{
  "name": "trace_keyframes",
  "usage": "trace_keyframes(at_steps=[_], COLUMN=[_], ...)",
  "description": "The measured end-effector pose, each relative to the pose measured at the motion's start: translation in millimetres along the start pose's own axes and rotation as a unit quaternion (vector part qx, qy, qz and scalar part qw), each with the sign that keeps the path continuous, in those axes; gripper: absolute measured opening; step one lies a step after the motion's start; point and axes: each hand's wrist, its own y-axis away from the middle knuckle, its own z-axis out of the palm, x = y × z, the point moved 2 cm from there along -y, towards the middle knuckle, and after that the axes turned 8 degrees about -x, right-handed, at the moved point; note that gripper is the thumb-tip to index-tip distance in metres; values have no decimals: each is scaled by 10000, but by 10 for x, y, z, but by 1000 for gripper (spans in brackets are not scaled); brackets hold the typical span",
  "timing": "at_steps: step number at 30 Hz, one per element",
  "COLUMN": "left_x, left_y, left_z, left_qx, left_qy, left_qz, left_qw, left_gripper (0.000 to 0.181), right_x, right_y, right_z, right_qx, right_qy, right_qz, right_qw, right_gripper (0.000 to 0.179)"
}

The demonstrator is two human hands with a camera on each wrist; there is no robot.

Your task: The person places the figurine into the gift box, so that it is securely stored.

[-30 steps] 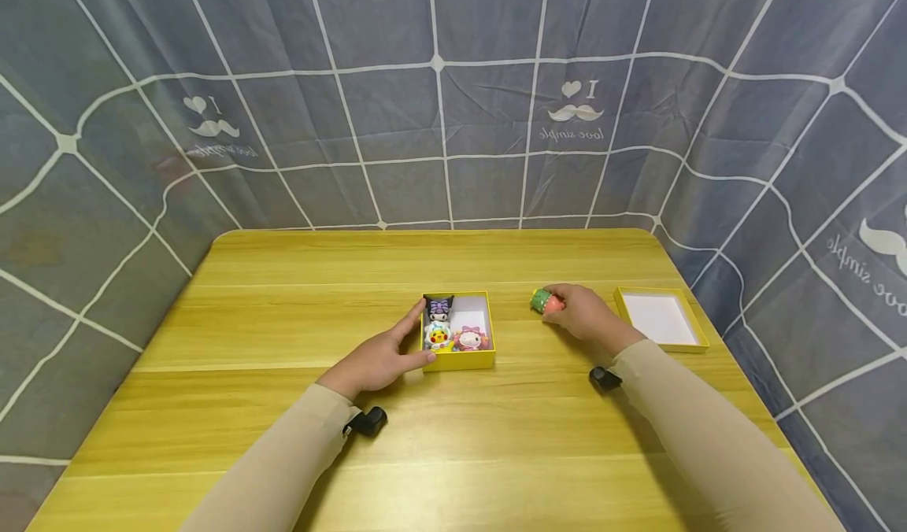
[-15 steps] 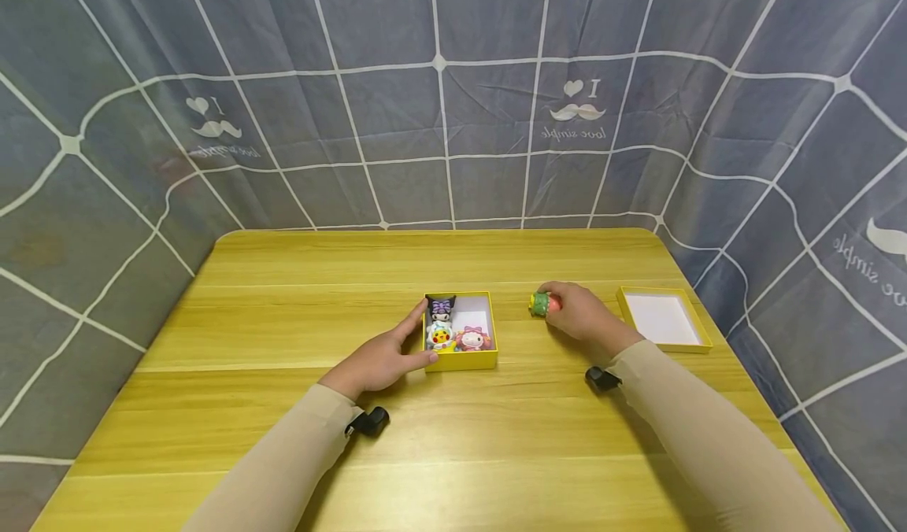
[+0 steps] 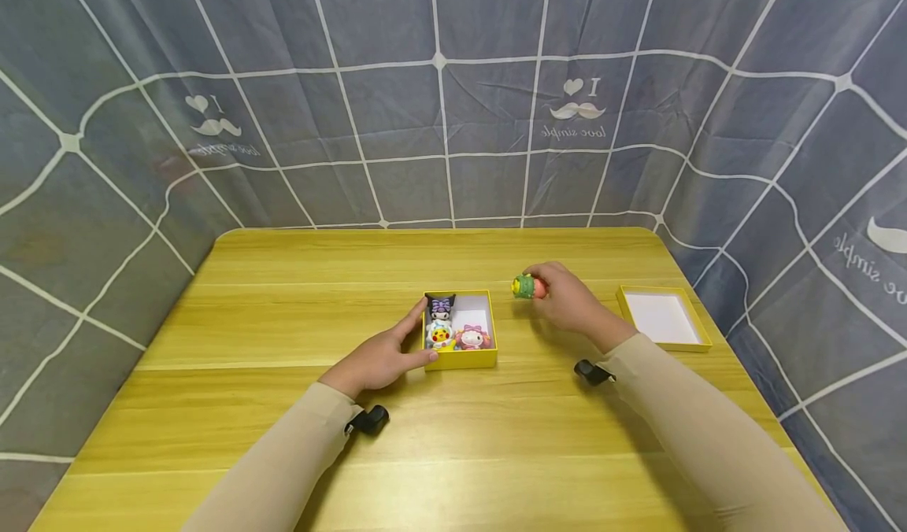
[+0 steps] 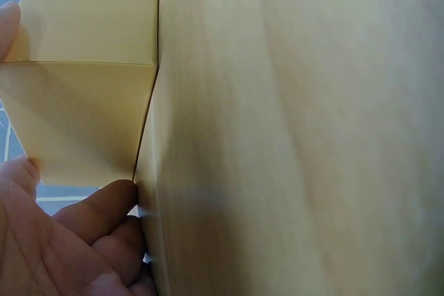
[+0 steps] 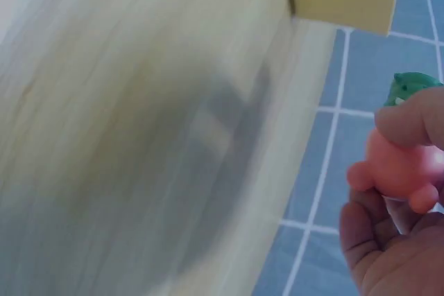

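Observation:
My left hand (image 3: pixel 375 365) holds the left side of a yellow box (image 3: pixel 464 359), with its thumb at the near wall; the left wrist view shows fingertips (image 4: pixel 104 206) against the box's side. Inside the box stand a black-and-purple eared figurine (image 3: pixel 441 308), a yellow-faced figurine in white (image 3: pixel 440 337) and a pink figurine with a bow (image 3: pixel 472 338). To the right of the box, my right hand (image 3: pixel 570 302) pinches a small pink-and-green figurine (image 3: pixel 524 286) above the table. Its round pink body (image 5: pixel 399 168) shows between thumb and fingers in the right wrist view.
A yellow box lid (image 3: pixel 662 318) with a white inside lies near the table's right edge. The wooden table (image 3: pixel 453 437) is enclosed by a grey grid-patterned curtain (image 3: pixel 489 107) at the back and sides. The box's back right part shows its white bottom.
My right hand has raised the pink-and-green figurine off the table and moved it left and away from me, nearer the box. My left hand stays at the box.

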Motion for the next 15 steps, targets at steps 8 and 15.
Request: trace_keyframes(at_steps=[8,15], left_x=[0,-5], left_y=[1,-6], left_z=[-3,-3], left_qx=[-25,-16], left_qy=[-42,-51], left_qz=[-17,-44], left_qw=[10000,10000], left_gripper=[96,97], right_x=[-222,-371], right_y=[-30,-69], right_z=[-11,15], right_qx=[106,98], right_qy=[32,257], right_qz=[-186,-524], right_qw=[9998,9982], right_gripper=[45,50])
